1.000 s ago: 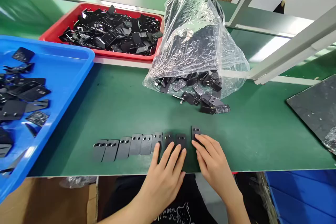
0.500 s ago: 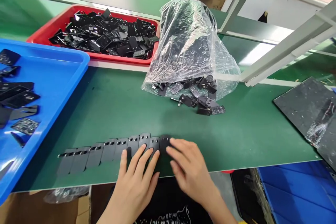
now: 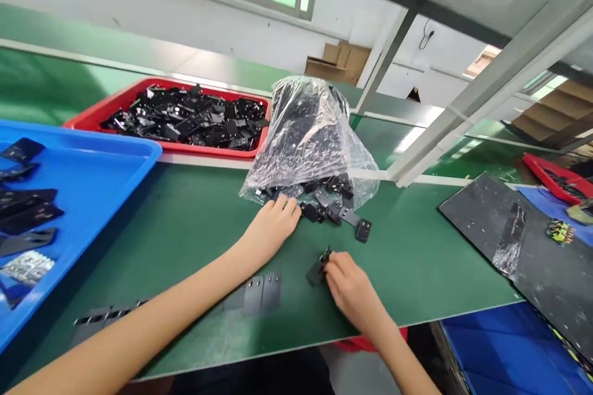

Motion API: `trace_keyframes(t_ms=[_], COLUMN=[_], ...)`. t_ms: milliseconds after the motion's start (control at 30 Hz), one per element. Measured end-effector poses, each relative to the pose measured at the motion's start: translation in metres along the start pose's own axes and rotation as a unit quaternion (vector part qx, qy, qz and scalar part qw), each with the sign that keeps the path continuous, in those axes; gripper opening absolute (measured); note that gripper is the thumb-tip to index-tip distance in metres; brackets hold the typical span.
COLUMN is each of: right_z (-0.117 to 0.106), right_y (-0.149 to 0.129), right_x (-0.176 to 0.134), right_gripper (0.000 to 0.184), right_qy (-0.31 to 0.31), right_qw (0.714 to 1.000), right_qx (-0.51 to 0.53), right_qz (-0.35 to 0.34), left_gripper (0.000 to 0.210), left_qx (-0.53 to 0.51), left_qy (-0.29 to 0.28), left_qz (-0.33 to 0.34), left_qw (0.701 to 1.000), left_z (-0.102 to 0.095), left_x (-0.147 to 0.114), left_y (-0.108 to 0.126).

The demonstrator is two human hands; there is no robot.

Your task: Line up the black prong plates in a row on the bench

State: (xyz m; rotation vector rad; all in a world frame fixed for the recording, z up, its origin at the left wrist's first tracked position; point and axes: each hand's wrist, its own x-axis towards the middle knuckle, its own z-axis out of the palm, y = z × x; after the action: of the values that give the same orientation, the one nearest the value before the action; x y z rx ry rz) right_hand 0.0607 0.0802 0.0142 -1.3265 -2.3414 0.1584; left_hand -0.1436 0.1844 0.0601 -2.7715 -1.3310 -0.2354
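Note:
My left hand reaches to the mouth of the clear plastic bag, fingers curled down at the loose black parts; what lies under its fingertips is hidden. My right hand is closed on small flat black plates, held tilted just over the table; how many is unclear. A row of black plates with small slots lies near the table's front edge. My left forearm covers much of that row. One slotted black plate lies right of the pile.
At left stands a blue tray with several black parts. Behind it, a red tray is heaped with black pieces. A grey metal post rises right of the bag. A dark board lies on the green table at right.
My left hand has left the row and moved forward to the pile by the bag. My right hand has moved right and now holds black plates. The camera view has tilted up.

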Motion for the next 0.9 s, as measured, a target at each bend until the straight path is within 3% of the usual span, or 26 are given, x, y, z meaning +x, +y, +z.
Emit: trace_keyframes(t_ms=[100, 200, 367, 467, 633, 767, 900], right_z=[-0.010, -0.020, -0.011, -0.004, -0.002, -0.002, -0.005], right_y=[0.001, 0.025, 0.064, 0.068, 0.068, 0.060, 0.037], right_x=[-0.009, 0.007, 0.066, 0.076, 0.030, -0.011, -0.033], right_gripper=[0.018, 0.018, 0.022, 0.022, 0.021, 0.026, 0.021], right_qy=[0.000, 0.044, 0.071, 0.069, 0.105, 0.149, 0.183], right_qw=[0.999, 0.998, 0.993, 0.991, 0.980, 0.970, 0.962], right_qx=[0.037, 0.037, 0.017, 0.031, 0.047, 0.042, 0.048], right_qz=[-0.036, 0.008, 0.093, 0.114, 0.161, 0.187, 0.195], left_gripper=[0.024, 0.023, 0.027, 0.026, 0.029, 0.025, 0.040], left_qx=[-0.020, -0.060, -0.174, -0.232, -0.238, -0.188, -0.130], left_qy=[-0.014, -0.017, -0.026, -0.031, 0.003, 0.013, 0.010], left_qz=[0.008, -0.005, -0.063, -0.081, -0.094, -0.055, -0.015], left_qw=[1.000, 0.998, 0.982, 0.969, 0.967, 0.980, 0.991], left_z=[0.003, 0.002, -0.008, -0.011, -0.001, 0.017, 0.016], left_x=[0.016, 0.011, -0.005, -0.010, -0.025, -0.043, -0.059], left_y=[-0.015, -0.015, 0.011, 0.031, 0.079, 0.115, 0.118])
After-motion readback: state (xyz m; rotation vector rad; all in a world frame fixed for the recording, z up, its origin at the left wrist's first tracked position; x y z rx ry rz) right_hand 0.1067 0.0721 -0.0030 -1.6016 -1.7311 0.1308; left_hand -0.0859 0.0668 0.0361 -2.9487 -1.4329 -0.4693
